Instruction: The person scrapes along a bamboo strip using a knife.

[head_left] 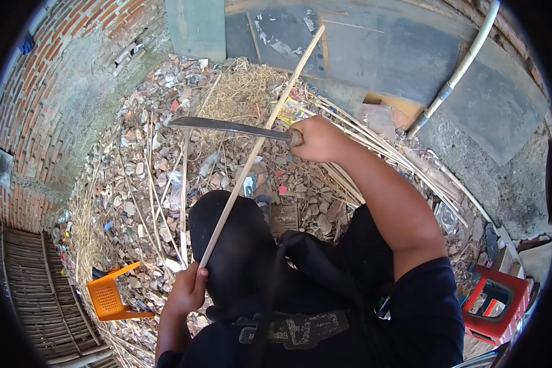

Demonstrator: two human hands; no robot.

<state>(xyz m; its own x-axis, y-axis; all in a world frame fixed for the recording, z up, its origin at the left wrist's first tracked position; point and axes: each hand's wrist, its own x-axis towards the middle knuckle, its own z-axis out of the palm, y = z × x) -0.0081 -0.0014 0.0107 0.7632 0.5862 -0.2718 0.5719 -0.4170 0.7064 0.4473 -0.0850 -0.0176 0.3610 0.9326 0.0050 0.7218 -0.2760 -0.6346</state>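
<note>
My right hand [318, 140] is closed around the handle of a machete [233, 127], whose long blade points left. The blade crosses a long pale wooden strip [249, 164], perhaps bamboo, near its upper middle; I cannot tell whether they touch. My left hand [189, 288] grips the near end of that strip by my knee. From there the strip slants up and away to the right, past the blade. My dark-clothed knee [230, 239] lies beneath its lower part.
Rubble [147, 202] covers the ground. More pale strips [386, 150] lie to the right and thin sticks [152, 184] to the left. A straw heap [242, 92] is ahead. An orange plastic chair [107, 299] sits at left, a red stool [497, 300] at right. A brick wall [55, 92] stands left.
</note>
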